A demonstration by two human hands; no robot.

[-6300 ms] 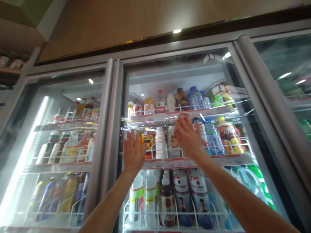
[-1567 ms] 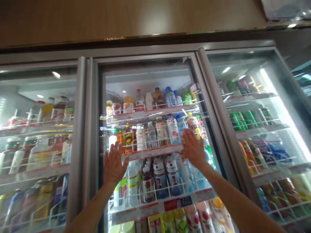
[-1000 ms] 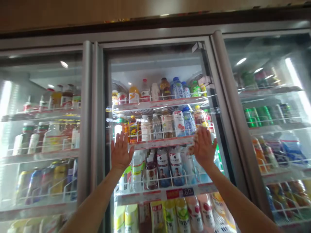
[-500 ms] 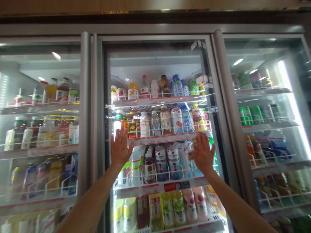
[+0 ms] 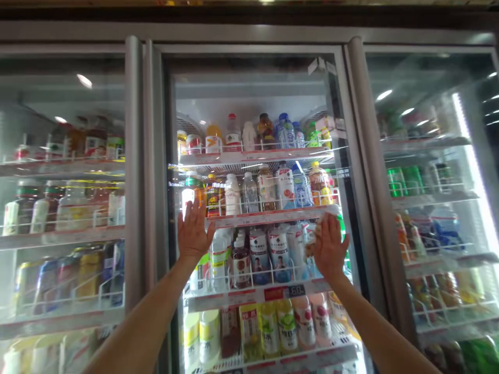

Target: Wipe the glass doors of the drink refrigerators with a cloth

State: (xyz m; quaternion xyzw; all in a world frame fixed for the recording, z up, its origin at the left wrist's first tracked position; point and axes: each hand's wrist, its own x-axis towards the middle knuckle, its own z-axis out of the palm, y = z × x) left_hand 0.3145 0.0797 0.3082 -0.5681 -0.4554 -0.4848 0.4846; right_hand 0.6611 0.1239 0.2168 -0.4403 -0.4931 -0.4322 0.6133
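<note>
Bare left hand (image 5: 194, 232), right hand (image 5: 330, 245), forearms (image 5: 156, 311)

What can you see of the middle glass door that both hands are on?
The middle glass door is a tall clear pane in a silver-grey metal frame with rounded upright bars at both sides. It looks shut, standing between two similar doors. Behind it show lit shelves of bottles. The left hand lies flat and open on the glass near the left edge; the right hand presses near the right edge, with something pale under it that I cannot make out.
</note>
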